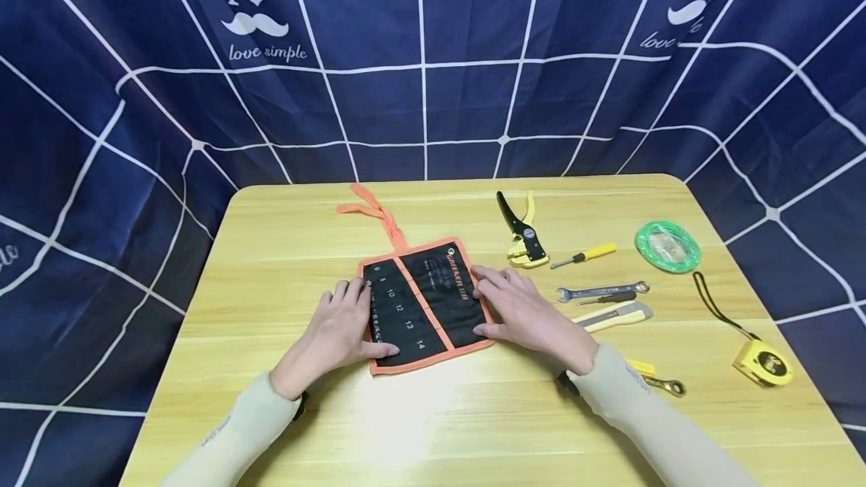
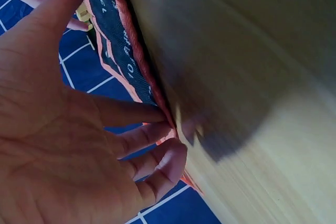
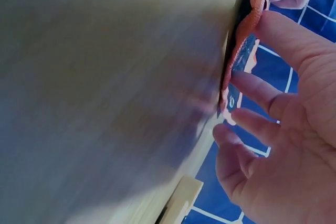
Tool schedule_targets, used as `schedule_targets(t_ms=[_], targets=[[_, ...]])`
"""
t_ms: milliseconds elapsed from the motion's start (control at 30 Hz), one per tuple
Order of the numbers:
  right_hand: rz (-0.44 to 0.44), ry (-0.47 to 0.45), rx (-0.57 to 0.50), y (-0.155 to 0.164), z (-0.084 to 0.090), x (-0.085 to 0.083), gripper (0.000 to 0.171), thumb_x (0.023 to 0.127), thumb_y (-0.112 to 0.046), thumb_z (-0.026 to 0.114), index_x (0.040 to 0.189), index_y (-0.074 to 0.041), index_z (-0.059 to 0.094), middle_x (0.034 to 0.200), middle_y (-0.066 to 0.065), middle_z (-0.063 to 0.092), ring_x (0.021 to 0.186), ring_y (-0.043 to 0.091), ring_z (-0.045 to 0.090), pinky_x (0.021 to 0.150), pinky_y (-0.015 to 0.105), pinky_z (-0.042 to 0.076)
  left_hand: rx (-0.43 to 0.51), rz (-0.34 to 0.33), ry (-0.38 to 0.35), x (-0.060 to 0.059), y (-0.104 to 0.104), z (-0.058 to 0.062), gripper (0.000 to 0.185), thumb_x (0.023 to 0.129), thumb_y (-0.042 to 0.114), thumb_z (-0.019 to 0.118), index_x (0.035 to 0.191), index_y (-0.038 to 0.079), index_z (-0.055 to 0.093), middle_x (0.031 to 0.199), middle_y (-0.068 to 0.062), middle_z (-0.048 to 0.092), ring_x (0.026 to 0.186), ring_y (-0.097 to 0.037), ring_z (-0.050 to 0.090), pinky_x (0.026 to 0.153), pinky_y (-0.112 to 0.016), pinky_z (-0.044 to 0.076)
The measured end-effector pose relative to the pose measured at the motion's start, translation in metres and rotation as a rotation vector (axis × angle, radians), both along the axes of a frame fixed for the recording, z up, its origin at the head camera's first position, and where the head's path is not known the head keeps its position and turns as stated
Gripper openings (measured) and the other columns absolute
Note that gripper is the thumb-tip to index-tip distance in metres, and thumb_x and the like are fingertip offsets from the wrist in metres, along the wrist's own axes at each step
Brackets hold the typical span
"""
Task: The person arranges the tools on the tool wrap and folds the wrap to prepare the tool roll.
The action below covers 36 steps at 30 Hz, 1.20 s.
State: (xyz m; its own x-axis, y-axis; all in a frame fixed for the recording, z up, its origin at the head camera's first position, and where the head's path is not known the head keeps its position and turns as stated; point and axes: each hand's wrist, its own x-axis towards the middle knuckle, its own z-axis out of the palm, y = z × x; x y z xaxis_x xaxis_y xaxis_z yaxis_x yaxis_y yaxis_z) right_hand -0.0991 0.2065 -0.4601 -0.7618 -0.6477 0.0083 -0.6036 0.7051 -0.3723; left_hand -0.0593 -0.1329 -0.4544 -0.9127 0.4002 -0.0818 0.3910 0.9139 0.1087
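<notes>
On the wooden table (image 1: 271, 246) right in front of you, the black tool roll (image 1: 422, 303) is lying flat between your hands. Your left hand (image 1: 338, 329) is pressing its left edge, fingers straight; your right hand (image 1: 521, 310) is resting spread on its right edge. Beyond your right hand, a wrench (image 1: 601, 291), a screwdriver (image 1: 585, 254) and pliers (image 1: 521, 235) are lying apart.
</notes>
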Motion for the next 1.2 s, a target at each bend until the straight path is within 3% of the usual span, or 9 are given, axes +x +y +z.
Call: schedule_targets(t_ms=[200, 533, 733, 967, 1200], targets=[[0.015, -0.024, -0.022, 0.001, -0.002, -0.002, 0.049, 0.087, -0.036, 0.094, 0.115, -0.009, 0.066, 0.161, 0.02, 0.053, 0.112, 0.031, 0.053, 0.094, 0.051, 0.043, -0.023, -0.031, -0.089, -0.003, -0.002, 0.003, 0.129, 0.077, 0.079, 0.085, 0.161, -0.01, 0.043, 0.158, -0.028, 0.046, 0.135, -0.047, 0.049, 0.1, -0.06, 0.048], [0.003, -0.039, 0.011, -0.002, -0.003, -0.001, 0.053, 0.092, -0.041, 0.09, 0.123, -0.006, 0.066, 0.16, 0.023, 0.05, 0.124, 0.041, 0.059, 0.106, 0.06, 0.046, 0.007, -0.054, -0.21, -0.011, -0.006, 0.006, 0.125, 0.08, 0.074, 0.086, 0.164, -0.006, 0.04, 0.167, -0.033, 0.034, 0.147, -0.053, 0.039, 0.112, -0.067, 0.04], [-0.007, -0.043, 0.037, -0.004, -0.001, 0.003, 0.05, 0.095, -0.039, 0.086, 0.126, -0.004, 0.067, 0.161, 0.024, 0.049, 0.128, 0.043, 0.058, 0.109, 0.06, 0.046, -0.019, -0.072, -0.176, -0.01, -0.006, 0.002, 0.128, 0.078, 0.073, 0.088, 0.164, -0.007, 0.038, 0.167, -0.035, 0.031, 0.149, -0.056, 0.035, 0.11, -0.067, 0.041], [-0.041, -0.109, 0.0, -0.001, 0.006, 0.005, 0.07, 0.1, -0.037, 0.082, 0.153, 0.0, 0.056, 0.161, 0.019, 0.051, 0.144, 0.041, 0.05, 0.12, 0.056, 0.038, -0.013, -0.064, -0.15, -0.011, -0.007, 0.0, 0.129, 0.077, 0.073, 0.088, 0.164, -0.008, 0.038, 0.17, -0.032, 0.029, 0.156, -0.053, 0.027, 0.109, -0.066, 0.041], [-0.104, -0.126, -0.075, 0.012, 0.013, 0.016, 0.08, 0.1, -0.036, 0.082, 0.163, -0.002, 0.046, 0.16, 0.016, 0.052, 0.149, 0.037, 0.048, 0.121, 0.056, 0.037, 0.004, -0.163, -0.05, -0.007, -0.014, -0.006, 0.125, 0.079, 0.074, 0.084, 0.16, -0.011, 0.042, 0.164, -0.033, 0.041, 0.152, -0.049, 0.039, 0.104, -0.065, 0.046]])
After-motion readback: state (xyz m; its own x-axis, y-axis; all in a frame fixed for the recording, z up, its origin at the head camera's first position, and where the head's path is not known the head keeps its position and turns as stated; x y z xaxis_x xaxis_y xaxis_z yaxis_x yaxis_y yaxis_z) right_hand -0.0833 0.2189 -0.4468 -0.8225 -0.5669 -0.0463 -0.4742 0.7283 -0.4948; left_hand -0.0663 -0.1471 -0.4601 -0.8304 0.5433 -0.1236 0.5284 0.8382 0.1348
